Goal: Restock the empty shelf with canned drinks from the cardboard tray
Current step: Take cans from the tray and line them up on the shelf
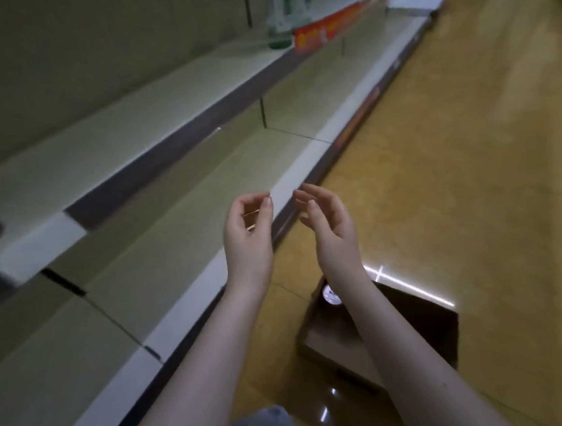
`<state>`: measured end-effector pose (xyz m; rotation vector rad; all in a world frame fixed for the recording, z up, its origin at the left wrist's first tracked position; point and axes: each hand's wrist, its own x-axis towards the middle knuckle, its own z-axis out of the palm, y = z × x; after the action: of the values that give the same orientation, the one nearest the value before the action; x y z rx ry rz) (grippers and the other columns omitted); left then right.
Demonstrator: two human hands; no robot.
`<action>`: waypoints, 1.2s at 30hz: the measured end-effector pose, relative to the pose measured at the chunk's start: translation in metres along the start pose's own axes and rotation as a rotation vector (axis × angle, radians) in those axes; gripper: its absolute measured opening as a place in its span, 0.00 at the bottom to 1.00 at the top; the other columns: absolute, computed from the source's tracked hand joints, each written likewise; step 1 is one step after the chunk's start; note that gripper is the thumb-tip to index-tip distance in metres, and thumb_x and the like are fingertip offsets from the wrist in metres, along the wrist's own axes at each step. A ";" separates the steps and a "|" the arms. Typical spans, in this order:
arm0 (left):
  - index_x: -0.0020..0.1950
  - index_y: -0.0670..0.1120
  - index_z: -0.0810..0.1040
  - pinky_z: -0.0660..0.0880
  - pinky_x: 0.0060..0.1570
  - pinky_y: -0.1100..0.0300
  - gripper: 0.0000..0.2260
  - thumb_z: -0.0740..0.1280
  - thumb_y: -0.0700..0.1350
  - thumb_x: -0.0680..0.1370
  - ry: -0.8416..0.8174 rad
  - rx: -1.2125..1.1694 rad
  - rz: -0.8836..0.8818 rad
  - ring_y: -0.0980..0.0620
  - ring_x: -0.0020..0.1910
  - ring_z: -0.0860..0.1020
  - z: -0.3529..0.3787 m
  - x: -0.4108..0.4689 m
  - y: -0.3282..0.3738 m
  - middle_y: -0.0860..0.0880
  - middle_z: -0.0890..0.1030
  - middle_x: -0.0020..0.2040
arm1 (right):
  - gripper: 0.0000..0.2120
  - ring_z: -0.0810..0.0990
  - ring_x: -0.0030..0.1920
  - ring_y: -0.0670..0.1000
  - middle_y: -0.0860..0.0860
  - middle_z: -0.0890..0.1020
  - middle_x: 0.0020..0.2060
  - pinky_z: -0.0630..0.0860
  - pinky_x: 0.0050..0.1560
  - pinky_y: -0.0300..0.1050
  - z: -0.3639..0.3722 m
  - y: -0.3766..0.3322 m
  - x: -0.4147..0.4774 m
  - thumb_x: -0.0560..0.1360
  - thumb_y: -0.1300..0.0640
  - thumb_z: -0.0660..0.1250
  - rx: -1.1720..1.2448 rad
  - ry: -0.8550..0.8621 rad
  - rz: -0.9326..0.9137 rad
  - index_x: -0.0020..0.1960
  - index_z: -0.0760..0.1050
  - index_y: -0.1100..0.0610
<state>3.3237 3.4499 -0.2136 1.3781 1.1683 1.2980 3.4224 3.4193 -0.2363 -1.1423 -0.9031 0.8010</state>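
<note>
No legible text or numbers, red-orange strip (328, 28) on the upper shelf (123, 131) front carrying pale marks too blurred to read, label of the green bottle (284, 12) equally indistinct.

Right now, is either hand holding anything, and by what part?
Nothing is held. The left hand and right hand hover empty, fingers loosely curled, before the shelf; a can sits in the tray.

Yellowish floor (452, 130), perhaps wood, bright glare streaks (411, 286)
</note>
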 end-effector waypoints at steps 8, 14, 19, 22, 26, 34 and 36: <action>0.49 0.53 0.75 0.75 0.55 0.57 0.03 0.63 0.45 0.78 -0.244 0.009 -0.158 0.52 0.54 0.78 0.092 -0.037 -0.078 0.49 0.80 0.52 | 0.10 0.78 0.58 0.47 0.51 0.80 0.55 0.75 0.61 0.46 -0.102 0.085 -0.019 0.80 0.60 0.58 -0.088 0.311 0.156 0.60 0.73 0.56; 0.50 0.50 0.74 0.74 0.43 0.71 0.03 0.63 0.43 0.78 -0.367 0.058 -0.313 0.56 0.48 0.77 0.125 -0.056 -0.153 0.53 0.78 0.47 | 0.09 0.78 0.56 0.47 0.48 0.79 0.52 0.76 0.58 0.43 -0.151 0.175 -0.043 0.79 0.59 0.59 -0.239 0.509 0.420 0.57 0.74 0.55; 0.54 0.47 0.74 0.72 0.45 0.70 0.06 0.65 0.43 0.77 -0.431 0.183 -0.350 0.53 0.52 0.77 0.127 -0.063 -0.194 0.48 0.79 0.53 | 0.12 0.74 0.56 0.47 0.51 0.76 0.57 0.72 0.53 0.40 -0.165 0.237 -0.060 0.80 0.58 0.58 -0.400 0.538 0.635 0.62 0.72 0.55; 0.56 0.46 0.75 0.71 0.44 0.73 0.09 0.66 0.42 0.76 -0.462 0.231 -0.347 0.56 0.51 0.77 0.128 -0.061 -0.207 0.50 0.79 0.53 | 0.15 0.74 0.61 0.53 0.55 0.75 0.62 0.69 0.55 0.41 -0.169 0.260 -0.056 0.80 0.59 0.58 -0.427 0.554 0.713 0.66 0.69 0.58; 0.55 0.46 0.75 0.72 0.42 0.78 0.09 0.67 0.41 0.75 -0.488 0.237 -0.366 0.57 0.51 0.77 0.127 -0.059 -0.218 0.50 0.79 0.53 | 0.19 0.72 0.65 0.57 0.58 0.74 0.65 0.68 0.63 0.46 -0.166 0.276 -0.047 0.79 0.57 0.61 -0.465 0.527 0.766 0.68 0.67 0.61; 0.52 0.48 0.73 0.73 0.51 0.69 0.13 0.70 0.36 0.72 -0.539 0.223 -0.422 0.53 0.56 0.76 0.120 -0.057 -0.228 0.52 0.77 0.53 | 0.18 0.78 0.58 0.58 0.59 0.79 0.58 0.74 0.57 0.49 -0.161 0.290 -0.041 0.77 0.54 0.65 -0.576 0.551 0.796 0.63 0.73 0.61; 0.51 0.49 0.73 0.72 0.52 0.68 0.13 0.70 0.36 0.72 -0.558 0.235 -0.434 0.53 0.56 0.75 0.117 -0.058 -0.228 0.53 0.76 0.53 | 0.16 0.79 0.55 0.57 0.59 0.80 0.55 0.74 0.52 0.46 -0.162 0.292 -0.039 0.77 0.55 0.65 -0.610 0.556 0.800 0.61 0.75 0.61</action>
<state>3.4265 3.4303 -0.4551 1.4240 1.1554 0.4379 3.5304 3.3873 -0.5529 -2.2006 -0.1785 0.7746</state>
